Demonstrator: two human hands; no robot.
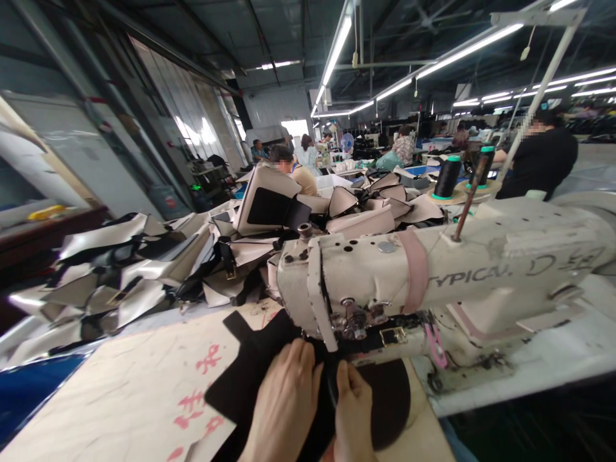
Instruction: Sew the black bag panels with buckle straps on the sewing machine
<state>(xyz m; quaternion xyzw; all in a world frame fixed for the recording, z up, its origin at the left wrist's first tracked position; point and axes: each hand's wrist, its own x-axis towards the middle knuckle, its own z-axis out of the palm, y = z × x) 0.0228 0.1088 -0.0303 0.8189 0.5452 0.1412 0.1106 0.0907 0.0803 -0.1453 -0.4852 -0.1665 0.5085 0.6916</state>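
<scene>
A dark, leather-like panel (255, 366) lies under the head of the sewing machine (356, 276), with flaps sticking out to the left and a rounded flap (387, 401) to the right. My left hand (286, 394) rests on the panel just in front of the needle area, fingers bent and close together, holding the material down. Beside it, my right hand (353, 407) pinches a raised black edge (331, 378) between thumb and fingers. The needle and presser foot are hidden behind the machine head and my fingers. A black strap with a gold buckle (393, 336) lies under the machine arm.
Beige and black bag pieces (144, 263) are heaped behind and left of the machine. Black thread cones (446, 178) stand behind its arm. A pale board with red marks (144, 391) covers the table at left. Several people sit farther back, one in black (539, 154) at right.
</scene>
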